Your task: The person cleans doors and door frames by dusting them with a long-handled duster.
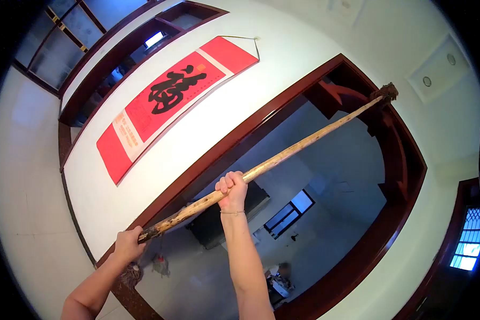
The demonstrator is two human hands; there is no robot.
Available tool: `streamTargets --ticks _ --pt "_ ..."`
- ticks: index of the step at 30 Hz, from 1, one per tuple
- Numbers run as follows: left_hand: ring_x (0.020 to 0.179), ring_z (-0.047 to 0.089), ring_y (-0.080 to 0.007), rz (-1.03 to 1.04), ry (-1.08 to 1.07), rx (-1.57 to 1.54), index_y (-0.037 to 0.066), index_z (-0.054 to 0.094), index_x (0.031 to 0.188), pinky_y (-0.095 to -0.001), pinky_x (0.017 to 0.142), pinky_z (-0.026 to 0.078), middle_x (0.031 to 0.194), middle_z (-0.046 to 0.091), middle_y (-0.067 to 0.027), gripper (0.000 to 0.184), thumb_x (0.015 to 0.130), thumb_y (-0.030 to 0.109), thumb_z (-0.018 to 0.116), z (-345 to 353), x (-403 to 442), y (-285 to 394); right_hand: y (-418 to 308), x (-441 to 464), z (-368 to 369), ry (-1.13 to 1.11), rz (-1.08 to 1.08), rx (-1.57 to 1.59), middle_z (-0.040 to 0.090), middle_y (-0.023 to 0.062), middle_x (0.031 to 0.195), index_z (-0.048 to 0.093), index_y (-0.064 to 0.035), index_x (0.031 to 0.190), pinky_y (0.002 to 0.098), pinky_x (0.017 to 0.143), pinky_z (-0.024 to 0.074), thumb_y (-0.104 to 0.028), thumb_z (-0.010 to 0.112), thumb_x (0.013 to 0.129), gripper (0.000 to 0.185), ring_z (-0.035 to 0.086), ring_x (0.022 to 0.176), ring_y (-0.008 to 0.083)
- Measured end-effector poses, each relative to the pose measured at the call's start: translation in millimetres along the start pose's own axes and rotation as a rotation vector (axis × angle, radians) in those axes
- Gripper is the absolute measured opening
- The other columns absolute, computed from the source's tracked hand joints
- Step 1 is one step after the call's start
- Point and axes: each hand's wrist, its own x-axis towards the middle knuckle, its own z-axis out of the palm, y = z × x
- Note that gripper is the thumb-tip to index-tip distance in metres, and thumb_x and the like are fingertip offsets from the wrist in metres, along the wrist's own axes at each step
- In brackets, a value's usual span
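Note:
A long wooden pole (298, 145) runs from the lower left to the upper right. Wrapped round its dark lower end is my left hand (128, 244). My right hand (232, 190), with a thin bracelet at the wrist, grips the pole farther up, around its middle. The pole's far end carries a brown, shaggy head (388, 93), which lies over the top corner of a dark red wooden door frame (342, 65); whether they touch I cannot tell.
A red scroll (170, 96) with black writing hangs on the white wall (208, 117). Beyond the frame are a dark cabinet (229, 216), a window (289, 213) and cluttered items (279, 281). A barred window (470, 237) shows at the right.

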Motion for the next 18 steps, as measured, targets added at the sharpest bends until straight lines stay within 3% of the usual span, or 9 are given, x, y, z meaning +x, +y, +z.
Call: streamTargets --ticks 18 --pt "0.063 0.059 -0.0343 0.000 0.099 0.120 0.006 0.051 0.081 -0.0422 0.057 0.047 0.065 0.060 -0.0148 0.027 0.063 0.014 0.070 1.9 20.8 -27.7 48.3 48.4 -4.3 -0.197 0.038 0.079 0.030 -0.0026 0.048 0.032 -0.0146 0.057 0.0277 0.040 0.0299 -0.002 0.045 0.077 0.028 0.031 0.036 0.0107"
